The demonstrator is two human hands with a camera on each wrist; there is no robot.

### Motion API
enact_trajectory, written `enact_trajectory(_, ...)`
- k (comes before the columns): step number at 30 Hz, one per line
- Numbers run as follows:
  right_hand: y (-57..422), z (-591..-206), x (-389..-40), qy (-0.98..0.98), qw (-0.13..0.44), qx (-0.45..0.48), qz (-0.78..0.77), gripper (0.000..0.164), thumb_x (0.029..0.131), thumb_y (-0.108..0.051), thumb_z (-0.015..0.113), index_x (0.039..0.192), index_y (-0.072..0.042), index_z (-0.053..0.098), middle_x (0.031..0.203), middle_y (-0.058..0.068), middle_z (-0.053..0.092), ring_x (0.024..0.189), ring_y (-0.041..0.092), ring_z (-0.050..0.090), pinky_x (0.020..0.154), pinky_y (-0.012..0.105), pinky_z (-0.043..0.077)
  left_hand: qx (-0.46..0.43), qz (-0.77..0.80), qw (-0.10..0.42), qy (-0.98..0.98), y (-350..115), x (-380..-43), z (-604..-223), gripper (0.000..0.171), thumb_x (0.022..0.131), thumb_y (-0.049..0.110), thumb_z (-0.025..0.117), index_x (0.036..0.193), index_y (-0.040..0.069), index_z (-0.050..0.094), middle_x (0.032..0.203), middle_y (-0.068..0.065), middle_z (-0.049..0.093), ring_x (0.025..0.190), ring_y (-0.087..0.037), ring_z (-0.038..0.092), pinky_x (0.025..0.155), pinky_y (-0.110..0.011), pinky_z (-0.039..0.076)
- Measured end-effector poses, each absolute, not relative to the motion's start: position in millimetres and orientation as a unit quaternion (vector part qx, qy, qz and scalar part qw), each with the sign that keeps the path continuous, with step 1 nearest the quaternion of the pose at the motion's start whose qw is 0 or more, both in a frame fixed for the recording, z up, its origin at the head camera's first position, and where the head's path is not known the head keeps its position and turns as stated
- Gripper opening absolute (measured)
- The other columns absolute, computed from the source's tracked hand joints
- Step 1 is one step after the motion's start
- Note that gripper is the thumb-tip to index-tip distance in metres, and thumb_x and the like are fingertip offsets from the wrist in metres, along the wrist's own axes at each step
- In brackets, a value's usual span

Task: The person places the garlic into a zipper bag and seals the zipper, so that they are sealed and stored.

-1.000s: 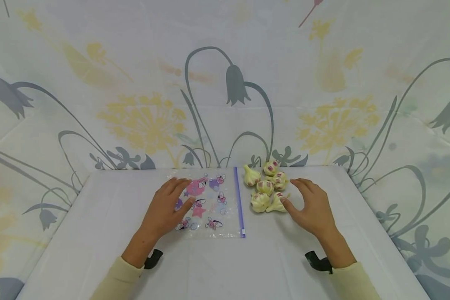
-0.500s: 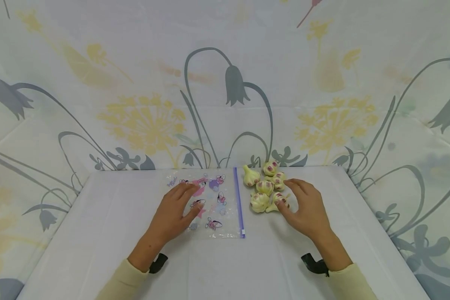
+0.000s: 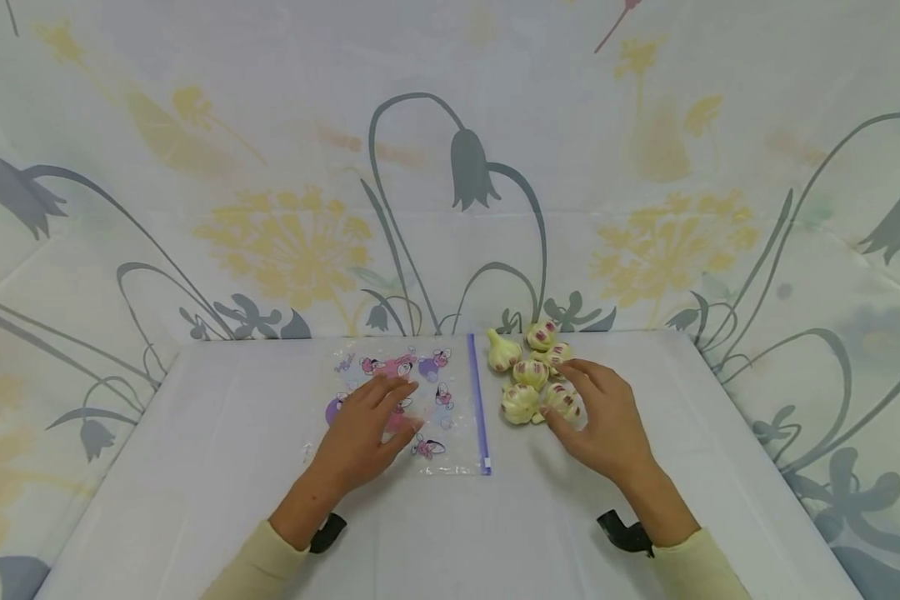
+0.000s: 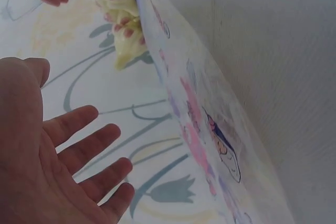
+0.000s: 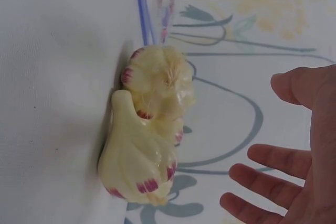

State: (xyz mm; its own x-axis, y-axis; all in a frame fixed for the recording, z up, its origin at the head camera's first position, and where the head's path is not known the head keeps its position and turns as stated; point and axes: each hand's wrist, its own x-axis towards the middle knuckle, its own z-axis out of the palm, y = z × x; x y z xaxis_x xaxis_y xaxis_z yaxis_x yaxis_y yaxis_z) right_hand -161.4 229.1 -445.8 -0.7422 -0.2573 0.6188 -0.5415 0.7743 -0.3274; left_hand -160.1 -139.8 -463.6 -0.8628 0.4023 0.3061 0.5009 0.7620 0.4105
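Observation:
A clear zip bag (image 3: 435, 392) printed with pink and purple figures lies flat on the white table (image 3: 195, 467), its blue zip strip (image 3: 478, 408) on the right. My left hand (image 3: 378, 417) rests over the bag with fingers straight; the left wrist view shows the left hand (image 4: 68, 166) spread above the bag (image 4: 205, 129). Several cream garlic bulbs (image 3: 528, 375) with purple marks lie just right of the strip. My right hand (image 3: 585, 408) hovers over the nearest bulb (image 3: 561, 400), fingers spread. In the right wrist view the bulbs (image 5: 152, 129) sit apart from the right hand (image 5: 294, 166).
A flower-printed cloth (image 3: 450, 167) rises behind the table and at both sides. Black wrist camera mounts (image 3: 328, 532) sit on both cream sleeves. Bare tabletop stretches left of the bag, right of the garlic and along the near edge.
My left hand has slid right, further onto the bag. My right hand has moved left, from beside the bulbs to over the nearest one.

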Motion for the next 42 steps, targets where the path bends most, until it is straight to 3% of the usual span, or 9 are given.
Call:
enact_trajectory(7,222.0,-446.1,-159.2,-0.898,0.283,0.233,0.243,0.051,0.079,-0.023,0.084,0.122,0.000,0.071,0.129,0.018,0.069,0.124,0.042,0.062,0.102,0.062,0.046,-0.249,-0.240,0.092,-0.934,-133.1,-157.7,-467.4,0.057,0.104,0.041,0.067,0.154,0.017,0.056,0.156,-0.006,0.056,0.151,-0.036,0.043,0.122,-0.060,0.033)
enact_trajectory(22,204.4,-448.9,-152.1,-0.894,0.271,0.260,0.243,0.052,0.079,-0.025,0.085,0.123,0.000,0.071,0.129,0.018,0.069,0.122,0.041,0.063,0.099,0.063,0.048,-0.272,-0.189,0.057,-0.942,-121.4,-149.7,-481.0,0.058,0.100,0.042,0.072,0.152,0.018,0.059,0.157,-0.006,0.055,0.152,-0.040,0.042,0.120,-0.062,0.035)
enact_trajectory(34,191.4,-457.2,-146.7,-0.907,0.233,0.260,0.237,0.055,0.082,-0.031,0.086,0.128,-0.005,0.071,0.130,0.009,0.067,0.123,0.034,0.061,0.092,0.057,0.049,-0.279,-0.171,0.032,-0.944,-114.2,-145.4,-486.8,0.058,0.099,0.040,0.075,0.151,0.020,0.060,0.161,-0.006,0.051,0.154,-0.040,0.038,0.120,-0.064,0.033)
enact_trajectory(42,181.2,-463.2,-142.1,-0.912,0.205,0.271,0.231,0.056,0.084,-0.032,0.086,0.130,-0.005,0.070,0.131,0.009,0.067,0.121,0.029,0.062,0.101,0.052,0.051,-0.278,-0.171,0.027,-0.945,-113.5,-144.2,-487.0,0.058,0.099,0.042,0.074,0.151,0.020,0.060,0.162,-0.006,0.051,0.155,-0.041,0.036,0.120,-0.065,0.032)
